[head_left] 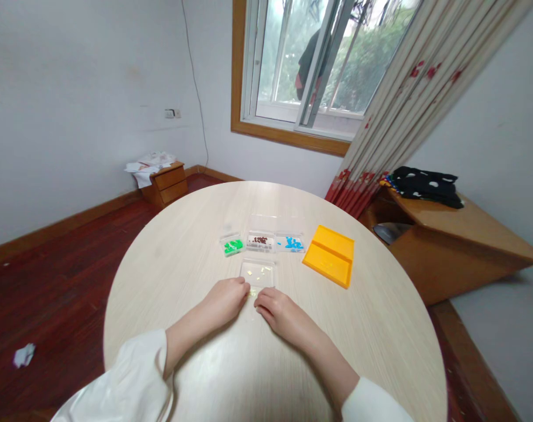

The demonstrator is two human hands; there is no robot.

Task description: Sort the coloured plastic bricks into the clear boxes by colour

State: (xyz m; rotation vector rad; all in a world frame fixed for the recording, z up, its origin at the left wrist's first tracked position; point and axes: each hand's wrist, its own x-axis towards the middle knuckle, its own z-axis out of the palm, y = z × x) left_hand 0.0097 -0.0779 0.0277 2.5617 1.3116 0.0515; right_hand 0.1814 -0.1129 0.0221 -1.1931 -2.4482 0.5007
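A shallow clear plastic box (273, 274) with several small pale yellow pieces (262, 271) lies in front of me on the table. My left hand (226, 300) is closed at its near left corner, fingers curled inward. Across a narrow gap, my right hand (279, 308) is also closed, with thumb and fingers drawn together near the box's front right. More yellow pieces (253, 292) show between the hands, where a clear part is hard to make out. Whatever the fingertips hold is hidden or too small to name.
Beyond are clear boxes with green pieces (233, 247), dark brown pieces (260, 240) and blue pieces (293, 243). An opened orange-yellow case (330, 255) lies to the right on the round table (183, 234). A wooden desk (481, 228) stands beyond the right edge.
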